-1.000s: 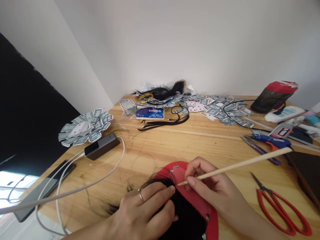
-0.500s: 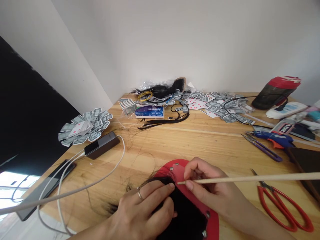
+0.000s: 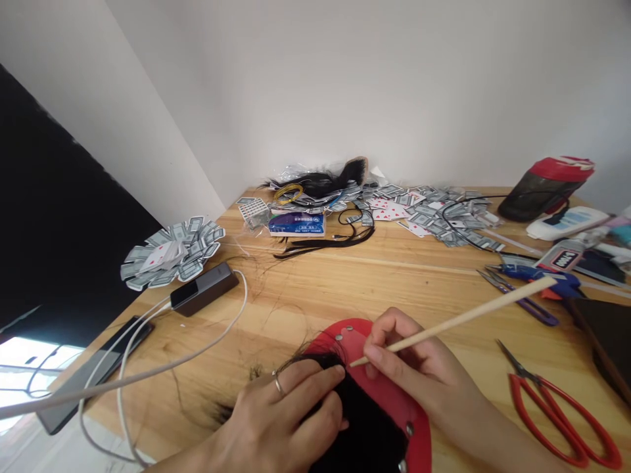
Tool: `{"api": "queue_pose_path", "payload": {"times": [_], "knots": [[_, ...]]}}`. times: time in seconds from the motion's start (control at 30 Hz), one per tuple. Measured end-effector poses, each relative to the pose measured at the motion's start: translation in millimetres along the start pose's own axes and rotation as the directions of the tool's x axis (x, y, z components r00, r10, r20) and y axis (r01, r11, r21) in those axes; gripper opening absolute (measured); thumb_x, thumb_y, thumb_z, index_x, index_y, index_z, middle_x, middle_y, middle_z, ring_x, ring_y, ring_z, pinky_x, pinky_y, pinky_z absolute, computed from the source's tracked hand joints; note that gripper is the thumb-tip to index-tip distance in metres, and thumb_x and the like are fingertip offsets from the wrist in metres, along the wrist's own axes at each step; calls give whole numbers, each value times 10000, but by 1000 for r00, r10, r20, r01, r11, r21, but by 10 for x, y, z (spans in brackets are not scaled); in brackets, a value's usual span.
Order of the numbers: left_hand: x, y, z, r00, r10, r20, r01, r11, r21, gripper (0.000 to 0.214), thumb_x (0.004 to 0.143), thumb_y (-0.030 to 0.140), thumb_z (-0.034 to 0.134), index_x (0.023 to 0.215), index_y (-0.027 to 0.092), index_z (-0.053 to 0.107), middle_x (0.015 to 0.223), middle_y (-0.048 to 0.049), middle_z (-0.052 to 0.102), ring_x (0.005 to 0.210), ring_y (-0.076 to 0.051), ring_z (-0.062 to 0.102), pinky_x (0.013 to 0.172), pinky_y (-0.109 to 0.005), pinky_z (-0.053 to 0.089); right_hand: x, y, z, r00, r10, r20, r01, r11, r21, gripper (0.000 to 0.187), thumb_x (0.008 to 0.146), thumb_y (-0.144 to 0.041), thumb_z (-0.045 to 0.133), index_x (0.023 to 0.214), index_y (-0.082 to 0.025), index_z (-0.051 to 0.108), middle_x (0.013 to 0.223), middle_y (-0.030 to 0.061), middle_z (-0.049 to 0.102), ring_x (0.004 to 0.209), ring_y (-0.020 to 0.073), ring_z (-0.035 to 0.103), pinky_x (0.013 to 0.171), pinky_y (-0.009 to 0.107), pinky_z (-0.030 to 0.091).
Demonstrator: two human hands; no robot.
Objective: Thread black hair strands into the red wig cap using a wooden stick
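My right hand (image 3: 409,361) pinches a pale wooden chopstick-like stick (image 3: 473,317). The stick's thin end points left and lies by the edge of a patch of black hair (image 3: 367,420); its thick end slants up and right. Under the hair is a red base (image 3: 377,391) with metal studs along its rim. My left hand (image 3: 290,410), a ring on one finger, presses on the hair from the left with its fingers curled and closed on it. Its index fingertip is close to the stick's tip. Loose strands stick out beyond the left hand.
Red-handled scissors (image 3: 552,407) lie right of my right arm, with purple snips (image 3: 522,299) and a blue glue gun (image 3: 562,282) beyond. Playing cards (image 3: 438,213) and a blue box (image 3: 297,225) lie at the back. White cables (image 3: 197,355) run from a power bank (image 3: 204,290) on the left.
The stick's thick end has swung up and away from me, so it slants steeply where it was nearly level. Its tip and my left hand stay in about the same place.
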State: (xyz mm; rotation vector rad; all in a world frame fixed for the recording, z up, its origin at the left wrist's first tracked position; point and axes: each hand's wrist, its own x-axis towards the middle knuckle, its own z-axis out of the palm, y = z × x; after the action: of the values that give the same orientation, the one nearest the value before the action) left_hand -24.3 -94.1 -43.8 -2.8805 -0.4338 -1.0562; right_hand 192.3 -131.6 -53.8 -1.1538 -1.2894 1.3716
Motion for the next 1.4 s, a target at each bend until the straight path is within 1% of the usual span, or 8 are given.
{"api": "queue_pose_path", "payload": {"times": [0.13, 0.27, 0.33, 0.47, 0.53, 0.87, 1.03, 1.4], "knots": [[180, -23, -140, 982, -155, 105, 173, 965, -198, 217, 970, 122, 452, 848, 151, 629, 897, -49, 742, 782, -144, 657, 702, -213, 542, 7, -32, -1, 1000, 12, -29, -12, 1000, 3, 306, 925, -481, 596, 791, -218, 516, 660, -57, 444, 575, 107, 375, 521, 227, 302], [355, -77, -251, 901, -298, 316, 372, 905, -208, 220, 956, 127, 436, 808, 195, 583, 786, -14, 669, 670, -142, 594, 587, -227, 474, 19, -61, 5, 997, 50, -56, -48, 998, 49, 329, 889, -498, 641, 768, -219, 516, 663, -35, 539, 599, 122, 473, 544, 234, 354], [420, -104, -262, 832, -313, 458, 440, 875, -201, 232, 965, 140, 437, 784, 206, 566, 725, 14, 654, 605, -127, 584, 549, -211, 440, 27, -66, 9, 996, 57, -69, -52, 996, 73, 321, 884, -487, 654, 765, -218, 526, 673, -23, 588, 606, 125, 509, 551, 234, 372], [545, -137, -239, 633, -335, 698, 550, 829, -101, 227, 969, 146, 443, 836, 216, 613, 686, 31, 690, 537, -123, 622, 530, -201, 415, 30, -68, 19, 997, 46, -69, -38, 993, 113, 299, 886, -457, 669, 763, -218, 537, 675, -20, 644, 535, 99, 478, 515, 224, 361], [609, -136, -233, 587, -342, 734, 521, 853, -20, 221, 961, 145, 448, 881, 222, 638, 685, 19, 709, 533, -142, 644, 515, -211, 401, 26, -71, 24, 997, 38, -63, -29, 989, 144, 296, 883, -449, 675, 759, -220, 537, 691, -17, 659, 551, 104, 513, 545, 229, 394], [787, -63, -260, 540, -292, 789, 216, 955, 205, 170, 910, 146, 473, 867, 215, 623, 666, -16, 727, 537, -208, 673, 459, -254, 344, 62, -102, 32, 998, -9, -60, 22, 976, 215, 335, 848, -453, 715, 720, -214, 519, 552, -83, 505, 481, 79, 401, 482, 215, 312], [845, -36, -279, 542, -257, 800, 125, 966, 225, 139, 849, 107, 514, 860, 207, 609, 634, -22, 711, 510, -241, 683, 438, -285, 337, 68, -100, 21, 999, 8, -48, 2, 979, 205, 338, 849, -474, 703, 744, -207, 523, 654, -20, 663, 477, 81, 393, 480, 233, 285], [680, -10, -362, 565, -196, 802, 35, 976, 215, 240, 713, -9, 556, 811, 211, 547, 697, 6, 677, 515, -194, 633, 429, -283, 340, 82, -68, 0, 997, 27, -70, -12, 978, 206, 372, 847, -509, 681, 757, -202, 492, 641, -4, 675, 461, 75, 377, 455, 221, 254]]}}
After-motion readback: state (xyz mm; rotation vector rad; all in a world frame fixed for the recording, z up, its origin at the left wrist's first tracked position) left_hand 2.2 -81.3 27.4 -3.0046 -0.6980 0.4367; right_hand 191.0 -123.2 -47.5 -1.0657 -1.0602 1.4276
